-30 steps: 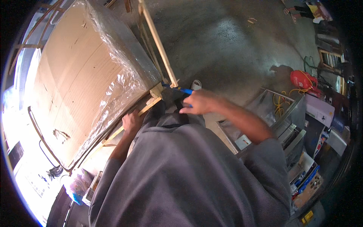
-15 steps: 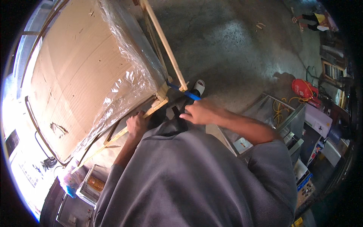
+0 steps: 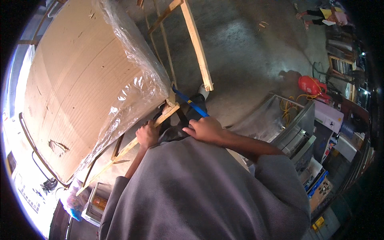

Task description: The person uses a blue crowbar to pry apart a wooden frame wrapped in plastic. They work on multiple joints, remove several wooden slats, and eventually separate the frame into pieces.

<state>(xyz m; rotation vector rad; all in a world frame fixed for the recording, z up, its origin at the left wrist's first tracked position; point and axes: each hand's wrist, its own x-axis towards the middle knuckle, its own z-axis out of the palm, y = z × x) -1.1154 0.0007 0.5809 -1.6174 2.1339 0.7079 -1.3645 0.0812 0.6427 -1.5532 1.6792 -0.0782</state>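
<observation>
- The right hand is closed around the near end of a blue bar.
- The bar's long axis runs from the hand up and to the left; its far tip sits at the corner joint of the wooden frame, under the plastic wrap.
- The left hand is wrapped around the lower frame rail, just left of the bar. It lies nearer the joint than the right hand does.
- The frame encloses a large cardboard-faced panel, which leans up and away to the left. A long slat extends upward from the corner over the concrete floor.
- A shoe is visible just beyond the bar tip.
- Change from 0.5 s ago: both hands hold the same grips. The bar shows more of its length, and the view sits closer to the corner joint.
</observation>
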